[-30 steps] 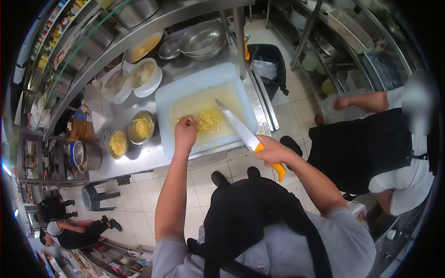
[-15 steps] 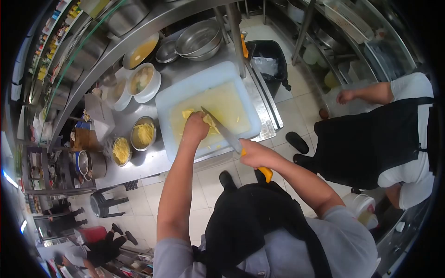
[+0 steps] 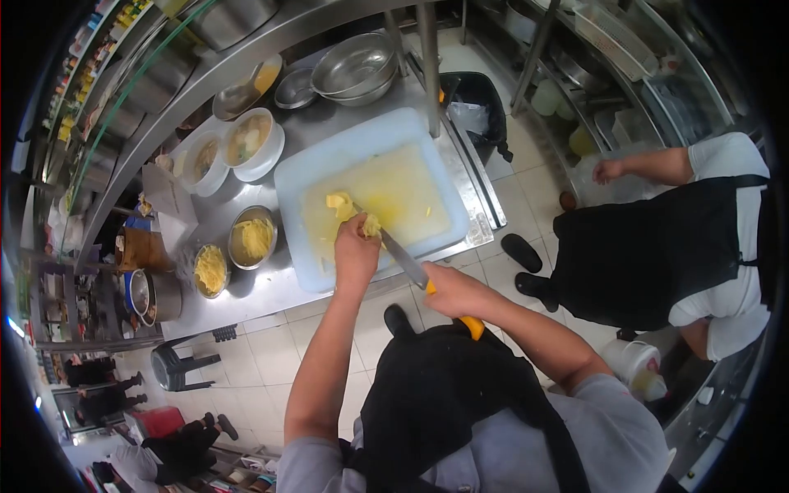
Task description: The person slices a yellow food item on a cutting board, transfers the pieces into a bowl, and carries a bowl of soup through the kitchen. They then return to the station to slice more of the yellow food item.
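Note:
My right hand (image 3: 448, 289) is wrapped round the yellow handle of a long kitchen knife (image 3: 404, 260). Its blade slants across the cutting board (image 3: 292, 215), the tip close to my left hand (image 3: 357, 251). The fingers of that hand are curled on cut yellow food (image 3: 372, 224) beside the blade. A yellow chunk (image 3: 338, 200) lies just past my fingertips. A thin strip (image 3: 428, 211) rests farther right on the wet, yellow-stained board. To the left stand two metal bowls of yellow strips, the larger bowl (image 3: 256, 238) and a smaller bowl (image 3: 211, 271).
White bowls of food (image 3: 252, 140) and stacked metal basins (image 3: 353, 70) line the back of the steel counter. A shelf post (image 3: 429, 70) rises near the board's far corner. At the right stands a co-worker in a black apron (image 3: 641, 246). A black bin (image 3: 477, 111) sits beyond the counter.
My left hand has shifted slightly right and toward me, with the yellow pieces bunched by the blade. The knife tip has dropped closer to me. A ladle now shows in the back bowl.

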`<action>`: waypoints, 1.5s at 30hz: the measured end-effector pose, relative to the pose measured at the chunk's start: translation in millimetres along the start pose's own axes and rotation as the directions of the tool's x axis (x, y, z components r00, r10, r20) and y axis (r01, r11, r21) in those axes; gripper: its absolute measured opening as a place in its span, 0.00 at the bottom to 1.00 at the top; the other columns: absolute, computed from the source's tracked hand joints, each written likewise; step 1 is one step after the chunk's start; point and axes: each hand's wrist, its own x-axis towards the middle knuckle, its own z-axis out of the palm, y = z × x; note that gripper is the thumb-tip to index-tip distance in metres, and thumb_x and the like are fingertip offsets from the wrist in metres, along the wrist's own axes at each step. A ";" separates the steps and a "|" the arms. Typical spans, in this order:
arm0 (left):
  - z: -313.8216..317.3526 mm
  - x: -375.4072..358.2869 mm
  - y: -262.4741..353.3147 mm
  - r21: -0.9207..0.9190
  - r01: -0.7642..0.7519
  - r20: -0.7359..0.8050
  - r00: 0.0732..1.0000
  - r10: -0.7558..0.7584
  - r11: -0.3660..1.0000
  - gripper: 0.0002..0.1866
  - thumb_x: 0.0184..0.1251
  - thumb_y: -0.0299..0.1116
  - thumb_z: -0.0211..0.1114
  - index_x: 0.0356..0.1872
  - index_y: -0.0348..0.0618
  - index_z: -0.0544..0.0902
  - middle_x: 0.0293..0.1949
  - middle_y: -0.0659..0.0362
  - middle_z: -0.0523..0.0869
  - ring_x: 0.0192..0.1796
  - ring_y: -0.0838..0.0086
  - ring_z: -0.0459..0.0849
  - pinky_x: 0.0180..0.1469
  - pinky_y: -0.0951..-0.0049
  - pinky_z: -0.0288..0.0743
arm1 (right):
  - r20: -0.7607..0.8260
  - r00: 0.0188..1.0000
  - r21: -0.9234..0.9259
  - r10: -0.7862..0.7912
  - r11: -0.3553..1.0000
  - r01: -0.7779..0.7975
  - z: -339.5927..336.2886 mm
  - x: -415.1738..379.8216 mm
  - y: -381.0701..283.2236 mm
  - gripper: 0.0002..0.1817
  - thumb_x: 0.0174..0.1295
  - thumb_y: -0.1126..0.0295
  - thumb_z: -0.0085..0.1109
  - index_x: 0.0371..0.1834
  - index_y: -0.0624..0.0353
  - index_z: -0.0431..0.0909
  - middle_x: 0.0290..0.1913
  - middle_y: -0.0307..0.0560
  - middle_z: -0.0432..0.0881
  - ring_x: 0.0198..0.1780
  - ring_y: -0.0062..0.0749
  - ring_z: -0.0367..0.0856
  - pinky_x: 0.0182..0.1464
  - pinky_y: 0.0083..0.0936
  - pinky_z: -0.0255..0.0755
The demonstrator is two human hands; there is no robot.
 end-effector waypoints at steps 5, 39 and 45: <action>-37.3 6.1 -4.2 -0.173 -0.036 -0.126 0.992 0.014 0.984 0.23 0.62 0.22 0.71 0.60 0.32 0.83 0.53 0.46 0.87 0.54 0.61 0.89 0.56 0.67 0.82 | -0.011 0.998 -0.193 -0.058 0.980 0.055 -4.4 3.3 -54.7 0.24 0.59 0.71 0.58 0.59 0.68 0.71 0.47 0.69 0.84 0.48 0.61 0.86 0.51 0.47 0.78; -210.4 44.1 -154.4 0.484 -0.463 -0.084 0.820 0.566 0.743 0.26 0.63 0.21 0.58 0.65 0.33 0.78 0.69 0.43 0.79 0.74 0.46 0.74 0.76 0.52 0.69 | 0.338 0.937 0.072 0.082 0.991 -0.113 68.1 136.6 -198.7 0.26 0.61 0.71 0.62 0.63 0.65 0.72 0.47 0.50 0.76 0.37 0.35 0.82 0.31 0.32 0.82; -216.6 37.6 -203.5 0.582 -0.370 -0.104 0.849 0.517 0.724 0.12 0.65 0.23 0.61 0.48 0.36 0.84 0.52 0.44 0.86 0.59 0.47 0.81 0.63 0.51 0.76 | 0.275 0.961 0.074 -0.024 0.997 0.003 72.9 123.7 -193.8 0.25 0.60 0.71 0.60 0.61 0.66 0.72 0.41 0.51 0.79 0.29 0.36 0.81 0.30 0.33 0.81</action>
